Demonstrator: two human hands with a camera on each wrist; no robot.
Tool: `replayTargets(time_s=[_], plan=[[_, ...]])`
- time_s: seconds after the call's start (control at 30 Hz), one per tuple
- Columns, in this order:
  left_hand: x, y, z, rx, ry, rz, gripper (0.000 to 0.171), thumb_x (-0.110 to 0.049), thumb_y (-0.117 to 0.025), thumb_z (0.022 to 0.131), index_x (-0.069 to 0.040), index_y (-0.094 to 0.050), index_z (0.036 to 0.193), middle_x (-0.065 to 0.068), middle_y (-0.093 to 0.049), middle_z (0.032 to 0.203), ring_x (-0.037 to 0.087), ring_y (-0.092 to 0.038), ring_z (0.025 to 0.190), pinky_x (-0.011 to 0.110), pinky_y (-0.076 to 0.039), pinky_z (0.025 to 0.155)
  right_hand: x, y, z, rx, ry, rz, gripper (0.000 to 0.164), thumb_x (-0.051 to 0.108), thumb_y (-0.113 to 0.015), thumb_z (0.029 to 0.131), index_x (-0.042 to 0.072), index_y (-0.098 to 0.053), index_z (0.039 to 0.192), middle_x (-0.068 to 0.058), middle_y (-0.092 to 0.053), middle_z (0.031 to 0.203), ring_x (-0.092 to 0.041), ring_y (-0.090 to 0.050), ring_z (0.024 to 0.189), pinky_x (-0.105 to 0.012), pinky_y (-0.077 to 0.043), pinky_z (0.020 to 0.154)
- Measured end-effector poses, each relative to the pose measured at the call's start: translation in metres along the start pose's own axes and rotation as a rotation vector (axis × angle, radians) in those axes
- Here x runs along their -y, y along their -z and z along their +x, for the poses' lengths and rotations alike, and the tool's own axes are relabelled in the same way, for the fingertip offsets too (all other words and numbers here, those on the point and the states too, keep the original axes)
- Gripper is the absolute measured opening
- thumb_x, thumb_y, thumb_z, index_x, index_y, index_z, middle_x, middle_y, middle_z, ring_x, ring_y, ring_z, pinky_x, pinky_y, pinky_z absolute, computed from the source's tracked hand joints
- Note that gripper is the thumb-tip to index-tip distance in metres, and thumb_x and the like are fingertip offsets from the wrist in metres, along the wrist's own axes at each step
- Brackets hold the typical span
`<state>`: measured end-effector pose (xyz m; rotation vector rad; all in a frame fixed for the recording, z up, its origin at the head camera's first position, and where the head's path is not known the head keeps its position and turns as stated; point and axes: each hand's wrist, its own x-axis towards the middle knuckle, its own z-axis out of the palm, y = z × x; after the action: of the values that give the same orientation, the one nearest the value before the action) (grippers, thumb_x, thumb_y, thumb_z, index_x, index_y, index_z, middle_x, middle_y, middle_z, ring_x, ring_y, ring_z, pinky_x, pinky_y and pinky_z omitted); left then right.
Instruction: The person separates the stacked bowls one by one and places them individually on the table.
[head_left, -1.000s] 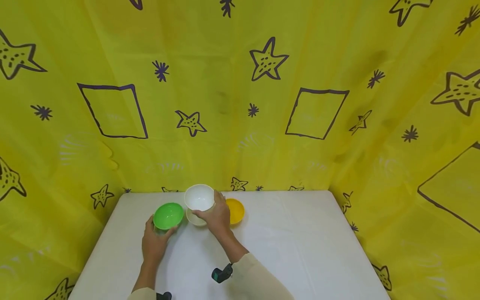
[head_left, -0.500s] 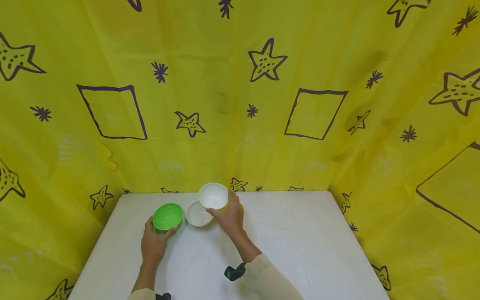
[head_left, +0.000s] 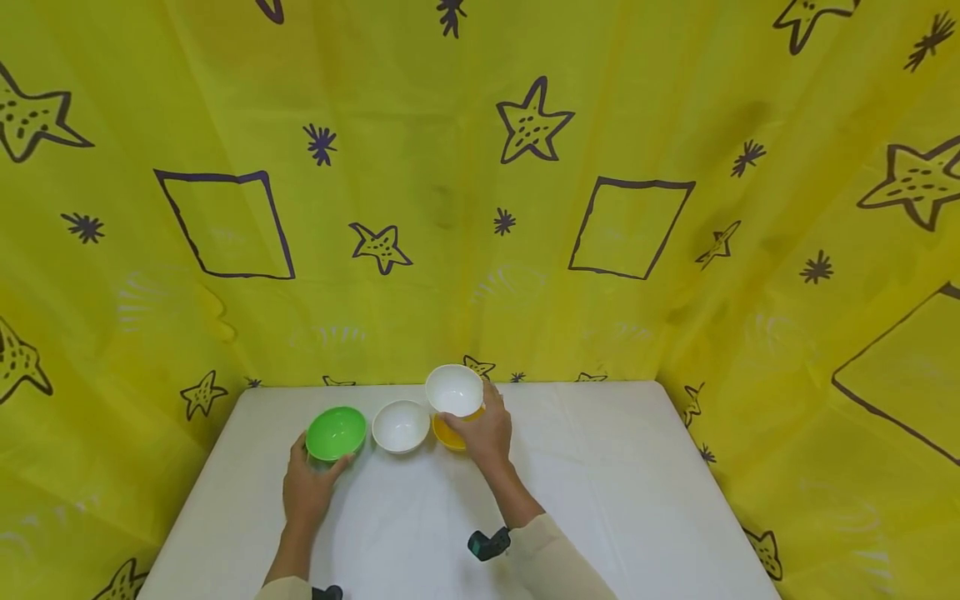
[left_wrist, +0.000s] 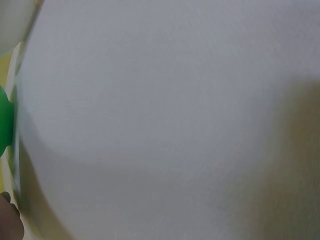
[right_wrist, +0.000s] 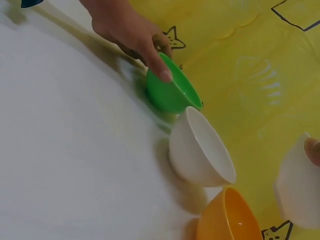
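Note:
In the head view, my left hand [head_left: 308, 487] grips the green bowl [head_left: 336, 433] by its near side. The right wrist view shows that thumb on the rim of the green bowl [right_wrist: 167, 90]. My right hand [head_left: 486, 425] pinches a white bowl [head_left: 454, 390] by its rim and holds it up over the orange bowl [head_left: 450, 433], partly hiding it. A second white bowl [head_left: 401, 427] stands between the green and orange bowls. In the left wrist view only edges of the green bowl [left_wrist: 5, 120] and a fingertip show.
The bowls are near the back edge of a table with a white cover [head_left: 600, 500]. A yellow curtain [head_left: 450, 308] with drawn stars hangs behind and at both sides. A dark device [head_left: 489, 544] is by my right wrist.
My right hand has carried its white bowl rightward, from above the standing white bowl to above the orange one. The standing white bowl is now uncovered. My left hand and the green bowl stay put.

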<state>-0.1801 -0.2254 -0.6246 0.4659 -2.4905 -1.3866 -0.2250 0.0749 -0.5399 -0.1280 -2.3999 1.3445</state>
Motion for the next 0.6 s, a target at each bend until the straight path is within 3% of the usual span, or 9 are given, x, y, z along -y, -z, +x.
replayTargets(time_s=[0.37,0.6], plan=[[-0.001,0.000,0.000,0.001,-0.006,0.000,0.103,-0.030,-0.089,0.086,0.005,-0.027,0.161,0.033,-0.035,0.161,0.054,-0.032,0.148,0.070,-0.028,0.117,-0.024,0.025,0.005,-0.079,-0.054,0.007,0.095,0.027,-0.101,0.070,-0.003,-0.055,0.147,-0.023,-0.062,0.143,-0.045,-0.062,0.124,-0.061,-0.050,0.105],[0.001,0.001,0.001,-0.001,-0.007,0.004,0.104,-0.031,-0.090,0.086,0.006,-0.027,0.160,0.035,-0.035,0.160,0.055,-0.032,0.147,0.070,-0.028,0.117,-0.039,0.039,0.006,-0.101,-0.108,0.004,0.099,0.027,-0.100,0.071,-0.005,-0.051,0.150,-0.025,-0.058,0.147,-0.046,-0.058,0.130,-0.061,-0.048,0.108]])
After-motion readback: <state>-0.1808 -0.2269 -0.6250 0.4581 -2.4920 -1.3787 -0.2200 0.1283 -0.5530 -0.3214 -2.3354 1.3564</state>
